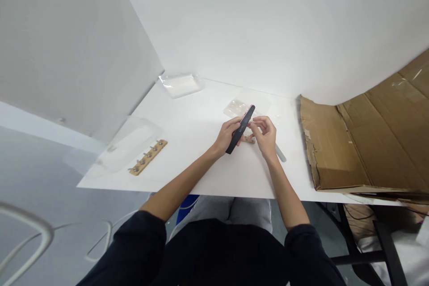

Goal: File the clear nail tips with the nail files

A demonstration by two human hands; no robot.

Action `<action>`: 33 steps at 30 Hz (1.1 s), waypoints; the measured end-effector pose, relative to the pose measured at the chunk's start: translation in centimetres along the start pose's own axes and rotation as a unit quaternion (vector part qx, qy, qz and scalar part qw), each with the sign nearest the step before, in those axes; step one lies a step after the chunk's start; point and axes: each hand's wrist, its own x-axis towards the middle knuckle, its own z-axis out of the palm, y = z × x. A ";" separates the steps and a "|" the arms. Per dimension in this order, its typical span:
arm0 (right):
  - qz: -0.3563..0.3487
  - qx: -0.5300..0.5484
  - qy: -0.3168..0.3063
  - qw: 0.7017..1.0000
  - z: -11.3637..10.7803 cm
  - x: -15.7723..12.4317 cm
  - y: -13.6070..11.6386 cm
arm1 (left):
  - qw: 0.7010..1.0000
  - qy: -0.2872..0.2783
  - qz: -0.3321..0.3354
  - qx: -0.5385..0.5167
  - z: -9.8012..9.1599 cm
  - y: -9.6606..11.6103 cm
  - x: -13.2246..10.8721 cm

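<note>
My left hand point(229, 136) is closed around a dark nail file point(241, 129) with light lettering along it, held tilted above the white table. Just to its right, my right hand point(265, 134) has thumb and forefinger pinched together close to the file's edge. Whatever small piece is in that pinch is too small to name. Below the hands, part of a small wooden strip point(248, 140) shows on the table. A grey flat stick point(280, 153) lies beside my right wrist, partly hidden by it.
A wooden strip with several metal pegs point(148, 157) lies at left, beside a clear plastic bag point(129, 140). Clear packets sit at the back left point(181, 86) and behind my hands point(235, 107). An open cardboard box point(335, 143) stands at right. A white wall rises behind.
</note>
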 end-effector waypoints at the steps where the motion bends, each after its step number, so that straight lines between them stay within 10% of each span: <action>1: 0.001 -0.002 0.000 1.000 0.0 0.0 0.0 | 1.000 0.000 -0.001 0.002 0.0 0.0 0.0; 33: 0.124 0.001 -0.021 0.992 -1.0 0.7 -0.5 | 0.995 0.009 0.066 0.078 -0.4 -0.8 0.0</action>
